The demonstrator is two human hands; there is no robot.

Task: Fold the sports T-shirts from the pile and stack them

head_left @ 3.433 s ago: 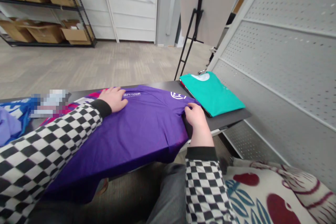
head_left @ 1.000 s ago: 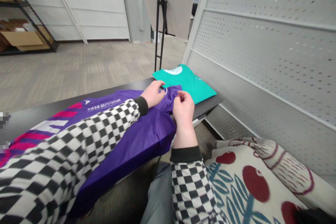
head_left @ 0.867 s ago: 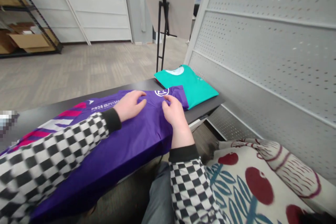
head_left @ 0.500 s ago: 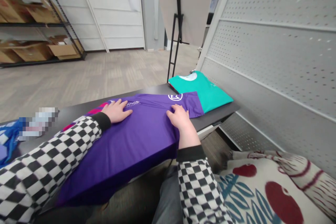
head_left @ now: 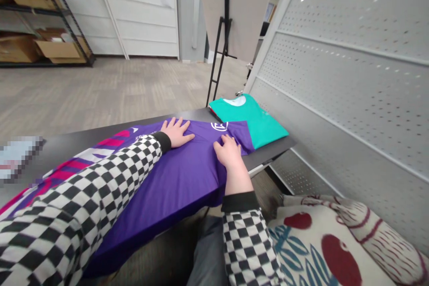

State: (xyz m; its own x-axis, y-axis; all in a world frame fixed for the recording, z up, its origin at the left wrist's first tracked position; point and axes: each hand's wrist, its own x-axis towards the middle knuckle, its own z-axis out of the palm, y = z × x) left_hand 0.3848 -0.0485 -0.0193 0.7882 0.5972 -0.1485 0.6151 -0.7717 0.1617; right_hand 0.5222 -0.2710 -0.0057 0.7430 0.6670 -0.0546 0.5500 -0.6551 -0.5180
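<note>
A purple shirt with a white round logo and pink-and-white stripes lies spread over the dark table, its near side hanging past the edge. My left hand rests flat on its far part, fingers spread. Close to the sleeve, my right hand presses on the cloth, fingers bent and apart; I see no fold pinched in them. Beyond the sleeve lies a folded teal shirt, partly covered by the purple one.
The dark table runs from left to right. A blurred-out item lies at its left. A perforated grey panel rises on the right, above a patterned cloth. Behind stand a black easel-like frame and shelves with cardboard boxes.
My left hand has slid right across the purple shirt, towards the logo. My right hand stays at about the same spot. The view has turned slightly, and the blue cloth at left is out of sight.
</note>
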